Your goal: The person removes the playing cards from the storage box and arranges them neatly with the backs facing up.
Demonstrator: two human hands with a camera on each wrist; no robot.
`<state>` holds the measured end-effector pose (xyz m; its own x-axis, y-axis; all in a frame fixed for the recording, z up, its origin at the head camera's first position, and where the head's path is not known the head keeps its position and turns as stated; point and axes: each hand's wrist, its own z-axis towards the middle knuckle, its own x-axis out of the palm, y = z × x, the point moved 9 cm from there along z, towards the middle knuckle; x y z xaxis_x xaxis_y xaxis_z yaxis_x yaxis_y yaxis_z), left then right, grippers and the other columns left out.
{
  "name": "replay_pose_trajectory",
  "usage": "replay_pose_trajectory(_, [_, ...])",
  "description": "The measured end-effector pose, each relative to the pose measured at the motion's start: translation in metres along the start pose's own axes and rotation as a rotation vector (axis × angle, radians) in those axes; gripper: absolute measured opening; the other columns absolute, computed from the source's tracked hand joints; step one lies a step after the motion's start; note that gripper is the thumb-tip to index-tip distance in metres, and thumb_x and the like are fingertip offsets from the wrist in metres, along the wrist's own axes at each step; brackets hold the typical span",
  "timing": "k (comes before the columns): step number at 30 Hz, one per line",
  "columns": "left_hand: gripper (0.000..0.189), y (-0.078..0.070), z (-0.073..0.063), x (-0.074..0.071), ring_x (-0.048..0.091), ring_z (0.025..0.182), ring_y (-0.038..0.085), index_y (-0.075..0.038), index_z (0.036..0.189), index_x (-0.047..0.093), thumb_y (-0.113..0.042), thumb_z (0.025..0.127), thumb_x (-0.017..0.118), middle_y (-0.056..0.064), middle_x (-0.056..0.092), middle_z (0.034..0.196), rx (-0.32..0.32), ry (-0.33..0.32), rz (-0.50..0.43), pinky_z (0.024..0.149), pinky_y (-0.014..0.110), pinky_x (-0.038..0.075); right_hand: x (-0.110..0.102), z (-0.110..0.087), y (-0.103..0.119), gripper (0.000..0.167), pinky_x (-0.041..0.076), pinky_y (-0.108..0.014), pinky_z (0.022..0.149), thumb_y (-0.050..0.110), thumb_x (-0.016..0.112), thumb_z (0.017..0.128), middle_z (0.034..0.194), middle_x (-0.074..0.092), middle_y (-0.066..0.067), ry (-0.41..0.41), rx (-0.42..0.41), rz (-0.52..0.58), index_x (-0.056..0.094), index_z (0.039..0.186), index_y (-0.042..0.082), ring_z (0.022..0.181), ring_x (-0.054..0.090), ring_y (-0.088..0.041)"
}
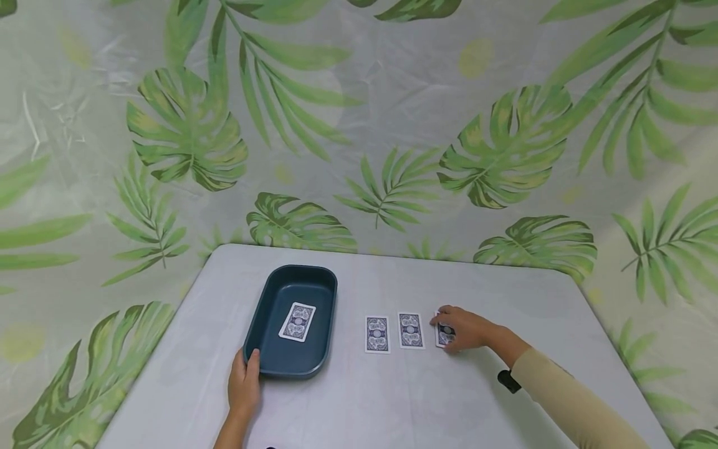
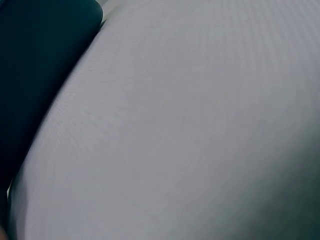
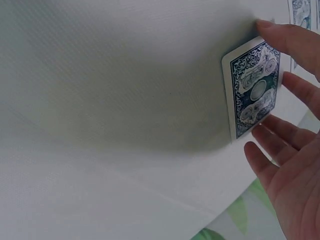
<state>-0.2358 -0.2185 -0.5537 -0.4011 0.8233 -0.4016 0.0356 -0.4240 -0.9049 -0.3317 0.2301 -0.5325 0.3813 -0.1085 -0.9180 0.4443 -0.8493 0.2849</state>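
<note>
On the left, my left hand [image 1: 244, 383] grips the near left corner of a dark teal tray [image 1: 288, 366], thumb over the rim. A playing card [image 1: 298, 322] lies back up inside it, slightly turned. In the left wrist view the tray's outer wall [image 2: 40, 75] shows, with almost none of the hand. My right hand [image 1: 468, 329] holds the rightmost playing card [image 3: 255, 87] by its edges, thumb at one end and fingers at the other. Its patterned blue back shows; whether it is off the table I cannot tell.
Two more playing cards, a left one [image 1: 377, 335] and a middle one [image 1: 411, 330], lie back up in a row between tray and right hand. The white-covered table [image 1: 359, 411] ends at a leaf-printed curtain [image 1: 392, 125] behind.
</note>
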Motion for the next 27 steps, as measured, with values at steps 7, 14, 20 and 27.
replay_pose_trajectory(7, [0.045, -0.0003, -0.0004, 0.0017, 0.041, 0.115, 0.044, 0.010, 0.125, 0.041, -0.026, 0.099, 0.037, 0.031, 0.046, 0.121, -0.011, 0.006, 0.012, 0.093, 0.053, 0.029, -0.0021, 0.0001, 0.0010, 0.056, 0.034, -0.049, 0.096, 0.027, 0.078, 0.071, 0.133, 0.042, -0.019, 0.005, -0.019, 0.002, 0.058, 0.121, 0.012, 0.121, 0.041, -0.036])
replay_pose_trajectory(14, [0.045, -0.0017, -0.0005, -0.0001, 0.042, 0.113, 0.044, 0.010, 0.125, 0.042, -0.026, 0.098, 0.037, 0.031, 0.047, 0.120, -0.002, -0.012, 0.021, 0.092, 0.053, 0.029, -0.0033, 0.0036, 0.0027, 0.055, 0.033, -0.049, 0.097, 0.025, 0.079, 0.071, 0.135, 0.041, -0.019, 0.012, -0.036, 0.027, 0.058, 0.120, 0.013, 0.121, 0.040, -0.036])
replay_pose_trajectory(20, [0.045, -0.0032, -0.0008, -0.0010, 0.043, 0.113, 0.044, 0.010, 0.124, 0.042, -0.025, 0.098, 0.037, 0.031, 0.048, 0.119, 0.001, -0.018, 0.020, 0.092, 0.053, 0.029, -0.0006, 0.0029, 0.0017, 0.055, 0.032, -0.049, 0.098, 0.023, 0.078, 0.072, 0.136, 0.040, -0.020, 0.013, -0.044, 0.057, 0.057, 0.122, 0.013, 0.123, 0.038, -0.037])
replay_pose_trajectory(27, [0.045, -0.0025, -0.0004, 0.0001, 0.041, 0.115, 0.044, 0.010, 0.125, 0.042, -0.026, 0.099, 0.036, 0.031, 0.047, 0.121, -0.012, -0.011, 0.022, 0.094, 0.053, 0.029, 0.0002, 0.0006, 0.0037, 0.054, 0.030, -0.051, 0.098, 0.022, 0.077, 0.073, 0.137, 0.039, -0.020, 0.013, -0.052, 0.075, 0.057, 0.122, 0.013, 0.125, 0.036, -0.039])
